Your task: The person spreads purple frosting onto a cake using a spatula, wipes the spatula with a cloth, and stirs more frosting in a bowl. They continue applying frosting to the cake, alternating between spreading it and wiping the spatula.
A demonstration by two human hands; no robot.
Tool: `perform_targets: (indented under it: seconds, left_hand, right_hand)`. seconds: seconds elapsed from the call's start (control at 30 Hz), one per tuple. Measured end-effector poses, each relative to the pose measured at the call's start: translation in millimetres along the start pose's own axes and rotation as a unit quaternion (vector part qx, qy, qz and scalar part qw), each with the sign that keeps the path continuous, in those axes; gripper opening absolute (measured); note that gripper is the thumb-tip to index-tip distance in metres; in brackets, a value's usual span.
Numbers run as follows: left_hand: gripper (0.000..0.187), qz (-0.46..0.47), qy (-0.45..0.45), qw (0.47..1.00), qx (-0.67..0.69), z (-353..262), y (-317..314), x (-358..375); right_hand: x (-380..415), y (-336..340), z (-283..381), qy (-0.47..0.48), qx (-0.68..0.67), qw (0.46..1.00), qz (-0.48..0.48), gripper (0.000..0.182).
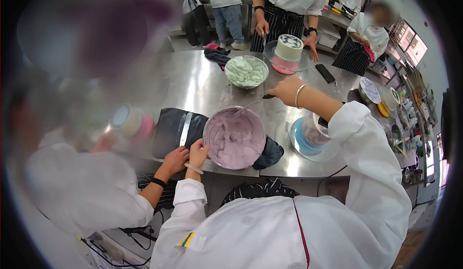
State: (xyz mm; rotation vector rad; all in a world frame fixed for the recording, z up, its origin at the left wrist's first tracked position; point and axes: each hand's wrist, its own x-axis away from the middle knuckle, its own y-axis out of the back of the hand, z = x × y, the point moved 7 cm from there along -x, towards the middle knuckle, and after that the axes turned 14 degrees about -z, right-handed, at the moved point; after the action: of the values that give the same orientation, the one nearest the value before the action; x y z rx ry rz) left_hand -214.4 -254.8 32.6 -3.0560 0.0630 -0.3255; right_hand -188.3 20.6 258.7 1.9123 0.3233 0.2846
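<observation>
A metal bowl (204, 141) of whipped mauve cream (236, 138) stands near the table's front edge. My left hand (197, 153), with a pale bracelet at the wrist, grips the bowl's left rim. My right hand (288, 91), wearing a silver bangle, is closed round the dark handle of a spatula (249, 106). The blade slopes down into the cream at the bowl's far side, and its tip is hidden there. Right of the bowl, partly behind my right sleeve, a cake (316, 130) with mauve cream sits on a blue and clear turntable (306, 143).
A co-worker's hand (174, 163) is beside my left hand, near a metal spatula (185, 130) on dark cloth (166, 130). Ahead are a bowl of green cream (246, 71), a phone (325, 73) and another person's cake (290, 48). A blurred cake (126, 118) stands left.
</observation>
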Motion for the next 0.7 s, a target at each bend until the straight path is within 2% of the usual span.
perform_targets:
  seconds: [0.07, 0.13, 0.2, 0.27, 0.3, 0.33, 0.37, 0.43, 0.47, 0.57, 0.6, 0.63, 0.67, 0.7]
  left_hand:
    - [0.005, 0.012, 0.013, 1.000, 0.000, -2, 2, 3]
    - [0.006, -0.001, -0.054, 0.998, -0.014, -5, 5, -1]
    - [0.007, -0.005, -0.071, 0.997, -0.017, -8, -1, 2]
    - [0.007, -0.061, -0.029, 0.997, 0.029, -15, -3, 11]
    - [0.009, -0.044, -0.032, 0.998, 0.040, 0, 2, 3]
    - [0.013, -0.072, -0.012, 0.997, 0.037, 1, 16, 12]
    - [0.018, -0.060, 0.001, 0.997, 0.044, 1, -8, 8]
    - [0.022, -0.100, 0.034, 0.993, 0.052, 14, -7, 4]
    - [0.021, -0.112, 0.034, 0.992, 0.050, 20, -5, 2]
    - [0.026, -0.077, 0.077, 0.991, 0.083, 57, -2, -14]
    - [0.023, -0.067, 0.104, 0.986, 0.108, 69, -2, -17]
    - [0.022, -0.056, 0.088, 0.986, 0.126, 80, -7, -21]
    - [0.020, -0.050, 0.072, 0.985, 0.146, 88, -7, -23]
    - [0.020, -0.039, 0.067, 0.986, 0.145, 119, -6, -40]
  right_hand:
    - [15, -6, -2, -0.039, -0.006, 0.999, 0.022, 0.026]
    - [29, -13, -4, -0.079, -0.034, 0.996, 0.012, 0.023]
    - [44, -19, -4, -0.105, -0.048, 0.993, 0.013, 0.019]
    - [61, -27, -4, -0.160, -0.094, 0.983, 0.016, 0.017]
    - [69, -35, -2, -0.173, -0.113, 0.978, 0.025, 0.018]
    - [74, -54, 1, -0.171, -0.143, 0.974, 0.048, 0.020]
    - [93, -61, 13, -0.219, -0.176, 0.959, 0.038, 0.022]
    - [112, -55, 31, -0.249, -0.262, 0.931, 0.046, 0.023]
    - [119, -38, 43, -0.213, -0.276, 0.937, 0.030, 0.024]
    - [128, -52, 76, -0.215, -0.317, 0.921, 0.065, 0.024]
    - [132, -49, 82, -0.290, -0.335, 0.896, -0.007, 0.023]
    - [126, -74, 97, -0.245, -0.311, 0.918, 0.020, 0.030]
    - [132, -73, 96, -0.260, -0.307, 0.915, 0.014, 0.030]
    - [138, -65, 91, -0.278, -0.314, 0.908, -0.030, 0.024]
